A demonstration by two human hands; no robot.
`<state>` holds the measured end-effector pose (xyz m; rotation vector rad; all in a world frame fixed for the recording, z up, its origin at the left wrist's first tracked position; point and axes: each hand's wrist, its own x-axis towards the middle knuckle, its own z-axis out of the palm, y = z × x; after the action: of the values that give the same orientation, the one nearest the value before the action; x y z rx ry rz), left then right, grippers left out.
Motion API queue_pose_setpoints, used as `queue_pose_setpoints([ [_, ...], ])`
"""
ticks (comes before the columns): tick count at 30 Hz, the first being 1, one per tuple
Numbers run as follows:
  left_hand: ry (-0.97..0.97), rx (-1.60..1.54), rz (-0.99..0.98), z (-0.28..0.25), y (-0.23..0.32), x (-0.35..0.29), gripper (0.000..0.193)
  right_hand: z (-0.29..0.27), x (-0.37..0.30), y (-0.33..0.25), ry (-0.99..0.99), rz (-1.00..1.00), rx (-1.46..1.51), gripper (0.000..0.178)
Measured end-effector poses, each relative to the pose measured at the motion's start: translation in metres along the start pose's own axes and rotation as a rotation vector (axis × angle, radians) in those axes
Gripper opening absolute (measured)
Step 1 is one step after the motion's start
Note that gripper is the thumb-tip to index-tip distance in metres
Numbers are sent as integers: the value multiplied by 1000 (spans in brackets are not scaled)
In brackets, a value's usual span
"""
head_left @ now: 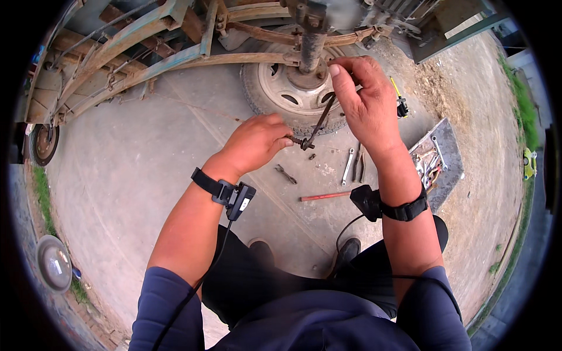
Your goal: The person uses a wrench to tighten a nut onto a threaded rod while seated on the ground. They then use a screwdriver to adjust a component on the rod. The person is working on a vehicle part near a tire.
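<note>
Left hand (257,143), centre of the frame: clenched around a short rusty bolt (295,141), whose tip shows just right of the fingers. Right hand (366,102), upper centre-right: fingers pinched on the upper end of a dark wrench (321,120), which slants down to the left and meets the bolt at its lower end, between the 2 hands. Both wrists carry black strap-mounted devices with cables running toward the lower edge. Behind the hands, upper centre: a wheel (281,93) with a pale rim, lying under a rusty axle post (310,50) of a worn cart frame (146,41) that fills the upper left. On the concrete floor (146,169), right of centre: a silver spanner (348,167), a darker tool just beside it, small pliers (285,174) below the left hand, and a red rod (325,196) lying flat near the right wrist. Right of the frame: a grey tray (448,146) holding several spanners. A yellow-handled screwdriver (398,96) lies near the right hand. Lower left: a round metal lid (54,263) on the ground.
</note>
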<state>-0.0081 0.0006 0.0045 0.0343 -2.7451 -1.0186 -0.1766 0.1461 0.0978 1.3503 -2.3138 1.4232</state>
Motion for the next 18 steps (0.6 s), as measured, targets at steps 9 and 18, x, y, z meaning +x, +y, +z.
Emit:
queue_pose_setpoints([
  [9, 4, -21, -10, 0, -2, -3, 17, 37, -92, 122, -374, 934, 180, 43],
  [18, 45, -38, -18, -2, 1, 0, 17, 33, -209, 59, -653, 1113, 468, 49],
])
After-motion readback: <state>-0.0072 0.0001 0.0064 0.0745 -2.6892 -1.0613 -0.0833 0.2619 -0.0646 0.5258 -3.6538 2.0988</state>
